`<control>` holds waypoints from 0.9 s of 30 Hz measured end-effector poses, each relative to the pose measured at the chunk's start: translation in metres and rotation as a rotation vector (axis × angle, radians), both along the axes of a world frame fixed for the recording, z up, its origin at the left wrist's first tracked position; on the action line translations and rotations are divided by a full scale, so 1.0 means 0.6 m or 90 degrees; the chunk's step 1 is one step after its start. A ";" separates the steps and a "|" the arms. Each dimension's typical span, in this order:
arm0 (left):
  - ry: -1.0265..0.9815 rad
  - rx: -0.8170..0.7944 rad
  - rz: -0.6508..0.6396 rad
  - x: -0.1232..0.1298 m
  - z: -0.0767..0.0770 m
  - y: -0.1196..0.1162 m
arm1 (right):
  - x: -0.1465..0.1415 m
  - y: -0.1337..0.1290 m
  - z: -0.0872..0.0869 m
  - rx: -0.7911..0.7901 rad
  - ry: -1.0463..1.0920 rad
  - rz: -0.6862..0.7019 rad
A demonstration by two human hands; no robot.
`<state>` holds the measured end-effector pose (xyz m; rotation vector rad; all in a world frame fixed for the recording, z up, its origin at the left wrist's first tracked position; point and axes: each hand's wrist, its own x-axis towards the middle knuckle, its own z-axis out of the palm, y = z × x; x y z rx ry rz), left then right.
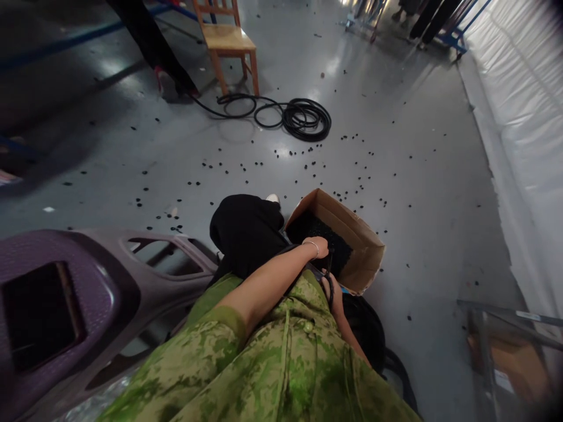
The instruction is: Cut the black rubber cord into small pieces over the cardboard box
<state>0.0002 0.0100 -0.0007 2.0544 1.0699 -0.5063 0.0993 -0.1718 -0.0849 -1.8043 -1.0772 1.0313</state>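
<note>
My left hand [317,247], with a thin bracelet at the wrist, is closed over the near side of an open cardboard box [364,252]. A short dark piece shows beside its fingertips, too small to name. Just below, my right hand [335,294] is wrapped round a dark tool with a curved, looped handle [329,286], perhaps scissors. The tool's upper end meets the dark piece close to my left fingers. Many small black pieces [319,230] fill the bottom of the box, which leans against my black-trousered leg.
A dark phone [41,316] lies on a purple plastic seat [92,281] at left. Small black bits litter the grey floor. Ahead are a coiled black hose [307,119], a wooden chair [229,38] and other people's legs. White sheeting [523,117] runs along the right.
</note>
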 end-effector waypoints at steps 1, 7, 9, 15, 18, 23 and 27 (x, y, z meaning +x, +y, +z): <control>0.000 -0.001 -0.001 0.000 -0.001 0.000 | -0.001 0.002 0.000 -0.005 -0.003 0.003; 0.003 0.000 0.002 0.001 -0.006 -0.003 | -0.011 0.013 0.003 -0.009 0.003 0.006; 0.005 0.003 -0.004 0.002 -0.006 -0.003 | -0.013 0.015 0.005 -0.002 -0.005 0.002; 0.014 0.007 -0.023 0.004 -0.012 -0.004 | -0.015 0.018 0.006 -0.002 -0.039 -0.011; 0.016 0.009 -0.014 0.004 -0.016 -0.004 | -0.014 0.018 0.003 0.004 -0.049 0.002; 0.017 0.011 -0.015 0.004 -0.017 -0.004 | -0.014 0.016 -0.001 0.017 -0.058 0.002; 0.025 0.012 -0.018 0.004 -0.015 -0.004 | -0.014 0.015 -0.005 0.007 -0.053 0.003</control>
